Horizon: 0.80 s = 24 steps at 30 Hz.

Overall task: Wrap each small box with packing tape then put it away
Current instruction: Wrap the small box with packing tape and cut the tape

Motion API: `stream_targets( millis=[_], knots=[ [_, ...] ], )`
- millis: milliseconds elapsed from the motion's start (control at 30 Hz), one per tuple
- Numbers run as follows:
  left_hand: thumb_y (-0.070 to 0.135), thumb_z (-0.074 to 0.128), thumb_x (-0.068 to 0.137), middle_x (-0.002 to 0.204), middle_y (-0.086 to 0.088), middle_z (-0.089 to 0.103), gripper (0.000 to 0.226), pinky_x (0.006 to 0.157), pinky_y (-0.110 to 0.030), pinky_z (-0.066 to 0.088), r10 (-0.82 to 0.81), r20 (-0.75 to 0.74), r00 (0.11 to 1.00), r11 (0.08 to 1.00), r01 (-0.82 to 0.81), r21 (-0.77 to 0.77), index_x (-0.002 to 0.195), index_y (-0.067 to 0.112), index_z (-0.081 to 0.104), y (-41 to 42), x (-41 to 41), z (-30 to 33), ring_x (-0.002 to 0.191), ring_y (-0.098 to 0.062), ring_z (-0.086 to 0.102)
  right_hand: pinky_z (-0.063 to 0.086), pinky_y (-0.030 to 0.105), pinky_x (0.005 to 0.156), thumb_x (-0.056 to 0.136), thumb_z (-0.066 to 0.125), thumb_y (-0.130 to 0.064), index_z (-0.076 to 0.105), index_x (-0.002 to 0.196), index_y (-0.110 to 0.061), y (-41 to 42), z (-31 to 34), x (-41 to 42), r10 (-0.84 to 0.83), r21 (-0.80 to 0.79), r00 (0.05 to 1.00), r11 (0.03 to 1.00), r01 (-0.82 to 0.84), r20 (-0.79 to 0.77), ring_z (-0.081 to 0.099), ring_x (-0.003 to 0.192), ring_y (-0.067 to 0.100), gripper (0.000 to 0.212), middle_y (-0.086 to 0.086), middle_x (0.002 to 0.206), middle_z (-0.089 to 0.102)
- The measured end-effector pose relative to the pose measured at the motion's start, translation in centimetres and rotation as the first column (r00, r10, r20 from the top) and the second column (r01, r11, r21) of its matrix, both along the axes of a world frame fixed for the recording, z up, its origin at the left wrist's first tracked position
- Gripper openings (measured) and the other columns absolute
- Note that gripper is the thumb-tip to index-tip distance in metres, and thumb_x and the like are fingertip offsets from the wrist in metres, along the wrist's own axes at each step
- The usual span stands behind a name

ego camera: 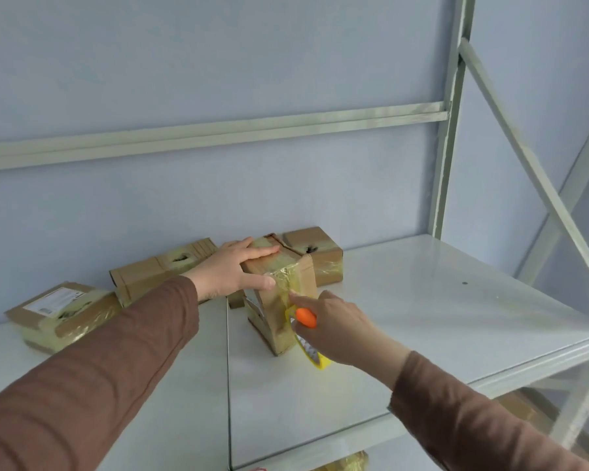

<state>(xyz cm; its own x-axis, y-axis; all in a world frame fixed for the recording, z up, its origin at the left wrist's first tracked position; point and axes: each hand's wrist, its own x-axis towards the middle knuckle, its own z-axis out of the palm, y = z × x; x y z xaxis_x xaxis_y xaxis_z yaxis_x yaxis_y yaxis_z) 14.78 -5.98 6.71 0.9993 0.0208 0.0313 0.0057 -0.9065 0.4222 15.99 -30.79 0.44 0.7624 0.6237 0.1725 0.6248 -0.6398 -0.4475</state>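
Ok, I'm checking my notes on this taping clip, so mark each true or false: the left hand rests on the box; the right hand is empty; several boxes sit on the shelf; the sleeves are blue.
1. The left hand rests on the box: true.
2. The right hand is empty: false, it holds a tape dispenser.
3. Several boxes sit on the shelf: true.
4. The sleeves are blue: false, they are brown.

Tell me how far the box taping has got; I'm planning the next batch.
Three boxes along the wall look taped: one far left, one beside it, one behind. The left hand steadies the standing box while the right hand runs the tape dispenser down it. Finishing and shelving remain.
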Motion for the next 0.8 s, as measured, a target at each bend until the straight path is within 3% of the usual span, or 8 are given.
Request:
stream_targets(
  millis=[167,333,433,500,567,667,700,800],
  knots=[
    [0.073,0.067,0.068,0.129,0.020,0.068,0.054,0.114,-0.037,0.042,-0.039,-0.022,0.999,0.906,0.026,-0.422,0.119,0.054,0.070,1.1,-0.3,1.7,0.120,0.002,0.061,0.039,0.016,0.059,0.093,0.057,-0.060,0.046,0.140,-0.058,-2.2,4.5,-0.9,0.078,0.274,0.995,0.960,-0.058,-0.063,0.057,0.069,-0.006,0.048,-0.017,0.095,0.063],
    [0.049,0.048,0.097,0.102,-0.015,0.075,0.044,0.087,-0.044,0.061,0.218,-0.207,0.954,0.775,-0.298,-0.557,0.099,0.014,0.075,2.2,0.1,-0.8,0.082,-0.022,0.072,0.039,0.013,0.057,0.098,0.058,-0.046,0.051,0.139,-0.057,-2.5,7.4,-1.9,0.123,0.454,0.987,0.889,-0.064,-0.102,0.060,0.067,0.001,0.043,-0.014,0.083,0.061],
    [0.023,0.044,0.108,0.123,-0.009,0.072,0.029,0.095,-0.030,0.053,0.248,0.019,0.969,0.724,-0.172,-0.668,0.117,0.020,0.072,2.6,0.2,-2.2,0.111,-0.019,0.070,0.045,0.022,0.074,0.101,0.051,-0.044,0.048,0.144,-0.052,-1.0,7.7,-2.0,0.075,0.399,0.997,0.915,-0.060,-0.021,0.057,0.083,0.000,0.044,-0.016,0.100,0.061],
    [0.024,0.045,0.109,0.130,0.010,0.067,0.027,0.104,-0.024,0.045,0.308,0.345,0.887,0.814,-0.058,-0.578,0.124,0.034,0.065,2.9,-0.8,-1.9,0.129,-0.010,0.059,0.046,0.028,0.080,0.101,0.050,-0.045,0.048,0.145,-0.049,-0.1,7.8,-1.6,0.052,0.394,0.999,0.917,-0.052,0.010,0.060,0.093,0.011,0.043,-0.009,0.112,0.063],
    [0.037,0.047,0.105,0.133,0.026,0.061,0.027,0.111,-0.025,0.039,0.190,0.516,0.835,0.933,0.010,-0.360,0.126,0.044,0.062,1.6,-1.9,-1.5,0.130,0.002,0.053,0.045,0.030,0.082,0.101,0.050,-0.045,0.048,0.145,-0.044,0.7,8.1,-0.5,0.036,0.376,0.999,0.926,-0.037,0.011,0.060,0.097,0.015,0.044,-0.009,0.112,0.063],
    [0.053,0.049,0.092,0.150,0.016,0.047,0.055,0.119,-0.023,0.025,-0.068,0.368,0.927,0.996,0.039,0.085,0.142,0.030,0.055,-1.5,-2.0,-3.1,0.144,-0.010,0.038,0.038,0.032,0.082,0.101,0.051,-0.047,0.048,0.140,-0.036,2.4,8.5,1.2,0.003,0.371,1.000,0.928,-0.011,0.023,0.056,0.100,0.018,0.041,-0.016,0.095,0.053],
    [0.054,0.052,0.090,0.147,0.013,0.046,0.057,0.117,-0.023,0.024,-0.013,0.333,0.943,0.995,-0.022,0.102,0.140,0.026,0.054,-1.9,-1.7,-3.8,0.143,-0.013,0.035,0.036,0.031,0.081,0.101,0.051,-0.048,0.048,0.137,-0.035,2.9,8.3,1.5,0.003,0.378,0.999,0.926,-0.016,0.034,0.056,0.100,0.019,0.039,-0.017,0.094,0.051],
    [0.050,0.066,0.087,0.103,0.003,0.056,0.037,0.085,-0.026,0.042,0.177,0.144,0.974,0.935,-0.120,-0.335,0.112,0.023,0.059,-2.3,-1.7,-4.2,0.103,-0.022,0.051,0.036,0.027,0.080,0.101,0.049,-0.052,0.041,0.148,-0.041,4.5,6.4,2.1,0.050,0.360,0.998,0.931,-0.057,0.030,0.057,0.108,0.019,0.049,-0.007,0.123,0.053]
  ],
)
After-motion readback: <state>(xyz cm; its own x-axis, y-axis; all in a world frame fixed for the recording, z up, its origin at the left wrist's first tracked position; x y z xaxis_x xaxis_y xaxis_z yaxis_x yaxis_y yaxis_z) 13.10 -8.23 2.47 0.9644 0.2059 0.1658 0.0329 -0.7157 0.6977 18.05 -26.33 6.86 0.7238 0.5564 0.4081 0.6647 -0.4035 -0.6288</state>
